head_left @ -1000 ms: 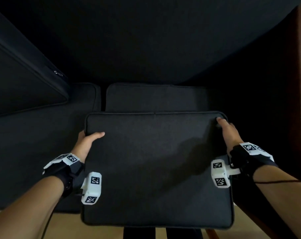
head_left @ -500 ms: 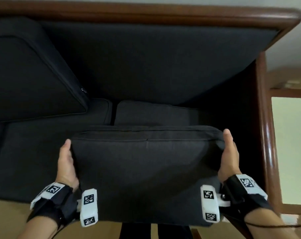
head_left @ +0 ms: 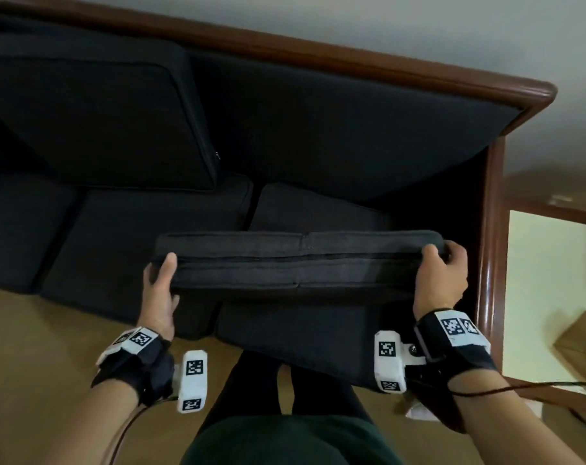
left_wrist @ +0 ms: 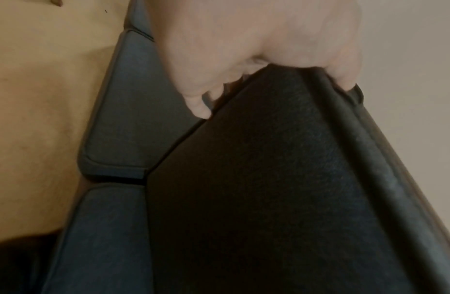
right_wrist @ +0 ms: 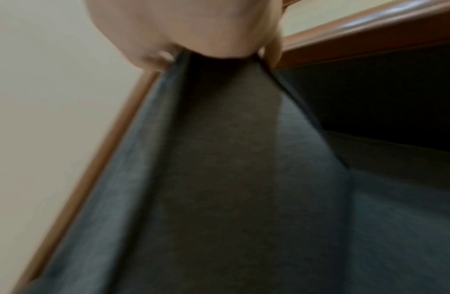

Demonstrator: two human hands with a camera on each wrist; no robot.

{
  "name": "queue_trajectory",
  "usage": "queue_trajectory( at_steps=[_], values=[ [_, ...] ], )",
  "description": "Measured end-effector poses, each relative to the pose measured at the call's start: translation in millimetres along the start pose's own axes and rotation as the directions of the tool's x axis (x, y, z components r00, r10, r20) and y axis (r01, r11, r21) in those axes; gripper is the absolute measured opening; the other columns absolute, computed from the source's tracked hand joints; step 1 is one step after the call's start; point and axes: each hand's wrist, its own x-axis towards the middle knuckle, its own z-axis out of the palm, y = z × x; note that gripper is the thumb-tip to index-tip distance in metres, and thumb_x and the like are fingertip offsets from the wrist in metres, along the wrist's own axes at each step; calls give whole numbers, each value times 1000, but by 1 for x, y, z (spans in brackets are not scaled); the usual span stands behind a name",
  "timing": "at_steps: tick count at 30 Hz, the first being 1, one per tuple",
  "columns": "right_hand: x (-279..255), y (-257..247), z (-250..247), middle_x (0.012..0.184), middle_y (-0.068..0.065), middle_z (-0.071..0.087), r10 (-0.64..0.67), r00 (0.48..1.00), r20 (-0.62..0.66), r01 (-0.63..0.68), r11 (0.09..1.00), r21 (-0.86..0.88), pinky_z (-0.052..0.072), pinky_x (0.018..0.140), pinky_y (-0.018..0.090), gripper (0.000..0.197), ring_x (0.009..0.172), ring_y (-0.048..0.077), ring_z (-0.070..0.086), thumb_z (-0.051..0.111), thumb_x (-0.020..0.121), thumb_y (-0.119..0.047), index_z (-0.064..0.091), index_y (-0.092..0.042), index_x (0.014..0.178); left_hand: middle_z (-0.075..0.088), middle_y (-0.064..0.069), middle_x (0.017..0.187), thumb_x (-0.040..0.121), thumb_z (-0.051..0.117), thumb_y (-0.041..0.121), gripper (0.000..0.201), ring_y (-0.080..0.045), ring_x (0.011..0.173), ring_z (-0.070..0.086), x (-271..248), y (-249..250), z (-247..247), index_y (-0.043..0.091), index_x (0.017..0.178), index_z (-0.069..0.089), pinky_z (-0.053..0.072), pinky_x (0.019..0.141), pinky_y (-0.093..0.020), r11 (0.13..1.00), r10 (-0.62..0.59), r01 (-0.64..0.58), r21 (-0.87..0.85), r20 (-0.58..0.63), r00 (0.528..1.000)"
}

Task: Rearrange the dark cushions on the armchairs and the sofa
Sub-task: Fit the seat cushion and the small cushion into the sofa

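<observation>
I hold a flat dark cushion (head_left: 298, 266) up on its edge above the sofa's right-hand seat cushion (head_left: 305, 337), its zipped side facing me. My left hand (head_left: 161, 283) grips its left end, thumb on top and fingers underneath. My right hand (head_left: 441, 273) grips the right end, fingers curled over the top corner. In the left wrist view the left hand (left_wrist: 256, 59) clasps the cushion (left_wrist: 281, 189) at its upper corner. In the right wrist view the right hand (right_wrist: 193, 29) pinches the blurred cushion (right_wrist: 231, 169). Another dark cushion (head_left: 94, 119) leans on the sofa back at left.
The sofa has a dark backrest (head_left: 335, 129) and a wooden frame (head_left: 492, 229) along the top and right arm. More seat cushions (head_left: 140, 243) lie to the left. Tan floor (head_left: 43, 364) is at my feet, and my legs (head_left: 285, 391) stand against the sofa front.
The cushion lay flat on the seat a second ago. Both hands have since tipped it up onto its edge and lifted it, while my view has risen and tilted.
</observation>
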Motion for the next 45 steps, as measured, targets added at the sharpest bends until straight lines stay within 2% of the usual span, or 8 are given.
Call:
queue_trajectory(
  at_steps=[4, 8, 12, 18, 25, 34, 41, 45],
  values=[
    [-31, -14, 14, 151, 7, 43, -312, 937, 158, 349, 817, -458, 22, 114, 52, 55, 144, 31, 29, 67, 82, -26, 55, -19, 134, 55, 7, 130, 91, 61, 47, 57, -14, 122, 50, -5, 3, -3, 31, 142, 42, 34, 107, -35, 1000, 18, -18, 16, 43, 999],
    [-89, -16, 49, 141, 3, 56, -488, 707, 512, 694, 618, -370, 18, 115, 49, 64, 145, 25, 32, 54, 72, -50, 61, -19, 127, 61, 10, 116, 77, 71, 60, 60, -16, 113, 58, -7, 5, -17, 38, 128, 49, 44, 102, -38, 986, 58, -71, 152, 94, 994],
    [-155, -26, 97, 148, 0, 43, -307, 367, 878, 919, 264, -292, 8, 118, 50, 100, 143, 25, 29, 55, 62, -71, 34, -26, 150, 57, 5, 124, 76, 68, 66, 73, -18, 117, 55, -5, 7, -40, 34, 138, 46, 43, 94, -32, 932, 47, -108, 346, 180, 982],
    [-235, -12, 155, 138, 13, 38, -216, 271, 938, 927, -204, -314, 29, 109, 54, 121, 124, 36, 40, 80, 57, -55, 13, -17, 150, 52, 6, 124, 86, 69, 46, 70, -12, 115, 51, 4, 15, -77, 29, 146, 38, 39, 84, -21, 861, -64, -139, 490, 376, 924],
    [-231, -14, 153, 100, 9, 64, -340, 239, 910, 952, -103, -289, 47, 83, 44, 88, 90, 34, 64, 81, 43, -34, 54, -10, 123, 34, 6, 154, 71, 84, 41, 102, -12, 138, 38, 30, 21, -128, 26, 153, 25, 35, 111, -31, 732, -115, -344, 588, 605, 788],
    [-263, -78, 94, 89, 3, 65, -613, 177, 770, 984, 101, -146, 40, 75, 34, 88, 78, 32, 66, 97, 33, -31, 60, -7, 109, 26, 9, 158, 45, 85, 57, 128, -12, 144, 26, 35, 81, -120, 35, 152, 19, 27, 117, -51, 442, 71, -739, 508, 802, 593],
    [-274, -112, 51, 106, -28, 60, -783, 220, 582, 882, 414, 223, 51, 79, 19, 96, 93, 0, 65, 94, 35, -40, 45, -35, 118, 42, 18, 137, 41, 79, 72, 115, 2, 124, 34, -17, 181, -144, 33, 142, 40, 21, 110, -24, 54, 494, -946, 321, 814, 305],
    [-254, -83, 69, 108, -13, 63, -737, 289, 611, 820, 519, 239, 57, 81, 32, 98, 96, 9, 66, 89, 39, -50, 46, -13, 120, 46, 10, 139, 42, 72, 80, 118, -11, 126, 43, -22, 189, -135, 32, 143, 37, 28, 109, -39, -134, 407, -895, 425, 847, 341]
  ],
)
